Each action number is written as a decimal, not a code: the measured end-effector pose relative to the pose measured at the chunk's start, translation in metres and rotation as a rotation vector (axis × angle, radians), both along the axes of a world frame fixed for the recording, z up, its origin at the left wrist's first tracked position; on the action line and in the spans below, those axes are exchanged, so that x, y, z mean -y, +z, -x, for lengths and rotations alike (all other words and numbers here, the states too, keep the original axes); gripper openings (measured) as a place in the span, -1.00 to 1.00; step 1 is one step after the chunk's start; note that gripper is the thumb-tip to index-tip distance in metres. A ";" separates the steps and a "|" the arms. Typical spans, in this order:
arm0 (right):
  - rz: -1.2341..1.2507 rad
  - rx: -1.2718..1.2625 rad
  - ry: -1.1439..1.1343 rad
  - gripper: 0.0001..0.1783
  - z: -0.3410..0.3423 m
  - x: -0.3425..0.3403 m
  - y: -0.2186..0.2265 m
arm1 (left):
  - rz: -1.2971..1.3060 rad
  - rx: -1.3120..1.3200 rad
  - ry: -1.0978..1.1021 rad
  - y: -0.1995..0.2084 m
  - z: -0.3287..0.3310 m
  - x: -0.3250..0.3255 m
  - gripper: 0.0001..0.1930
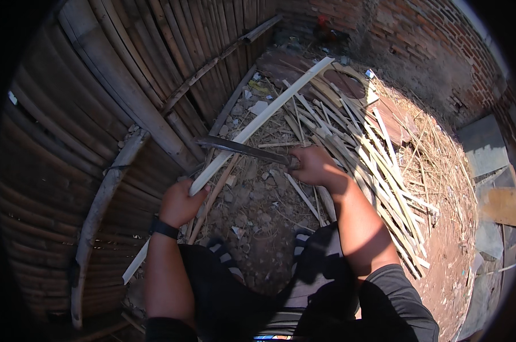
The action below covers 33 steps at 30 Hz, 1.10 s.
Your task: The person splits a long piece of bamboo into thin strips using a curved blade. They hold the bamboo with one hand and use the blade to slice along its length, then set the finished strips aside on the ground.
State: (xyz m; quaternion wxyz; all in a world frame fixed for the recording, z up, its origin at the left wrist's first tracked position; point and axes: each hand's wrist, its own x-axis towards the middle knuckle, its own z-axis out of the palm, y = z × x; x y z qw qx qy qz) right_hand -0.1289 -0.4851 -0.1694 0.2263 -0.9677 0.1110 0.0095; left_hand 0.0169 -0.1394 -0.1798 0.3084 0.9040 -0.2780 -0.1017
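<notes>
A long pale bamboo strip (pixel 269 111) runs slantwise from the lower left to the far middle. My left hand (pixel 182 202) is closed around its nearer part, and the tail end sticks out behind my wrist. In my right hand (pixel 315 165) is the handle of a machete (pixel 263 153), fingers wrapped round it. Its dark blade points left and crosses over the strip ahead of my left hand. Whether the edge touches the strip I cannot tell.
A heap of split bamboo strips (pixel 377 165) lies on the ground at the right. Along the left stands a bamboo wall (pixel 58 176) with a thick pole (pixel 106 205). A brick wall (pixel 440 51) closes the far side, with a rooster (pixel 328 35) before it. Grey sheets (pixel 486 148) lean at right.
</notes>
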 end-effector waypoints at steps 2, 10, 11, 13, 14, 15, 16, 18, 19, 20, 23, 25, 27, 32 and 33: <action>-0.102 0.014 -0.009 -0.48 -0.004 0.009 -0.007 | 0.059 0.008 -0.031 -0.002 0.000 -0.004 -0.54; 0.001 0.173 0.015 -0.48 -0.004 -0.004 -0.009 | 0.116 -0.044 -0.016 -0.010 0.000 0.001 -0.58; 0.103 0.135 0.149 -0.48 -0.006 -0.016 -0.003 | 0.131 -0.030 -0.020 -0.011 -0.001 -0.001 -0.59; 0.021 0.080 0.032 -0.59 -0.003 -0.025 0.010 | 0.112 0.014 -0.010 0.000 0.002 0.000 -0.60; -0.139 0.084 -0.055 -0.58 -0.007 -0.014 0.002 | 0.077 0.044 0.007 0.008 0.006 -0.003 -0.61; -0.281 0.090 -0.155 -0.57 -0.004 0.003 -0.001 | 0.058 0.076 0.012 0.016 0.011 0.003 -0.62; -0.292 0.162 -0.256 -0.56 -0.001 0.025 -0.009 | 0.033 0.106 0.016 0.017 0.014 0.010 -0.62; -0.334 0.309 -0.435 -0.53 -0.004 0.045 -0.018 | -0.038 0.171 0.046 0.017 0.016 0.013 -0.63; -0.286 0.261 -0.389 -0.52 -0.006 0.038 -0.016 | -0.040 0.154 0.041 0.015 0.013 0.012 -0.62; -0.236 0.214 -0.344 -0.50 -0.004 0.026 -0.018 | -0.041 0.136 0.034 0.012 0.010 0.012 -0.62; 0.034 0.153 -0.014 -0.46 -0.008 -0.015 -0.013 | -0.018 0.156 0.005 0.006 0.011 0.010 -0.60; 0.175 0.120 0.185 -0.49 -0.006 -0.037 0.006 | -0.028 0.186 -0.012 0.012 0.014 0.013 -0.62; -0.030 0.097 0.095 -0.44 -0.007 -0.006 -0.016 | -0.075 0.199 -0.021 0.020 0.024 0.016 -0.67; -0.278 0.038 -0.280 -0.32 -0.007 0.022 -0.029 | -0.163 0.303 0.033 0.018 0.026 0.020 -0.67; -0.237 0.048 -0.199 -0.33 -0.009 0.008 -0.025 | -0.185 0.305 0.035 0.018 0.025 0.018 -0.67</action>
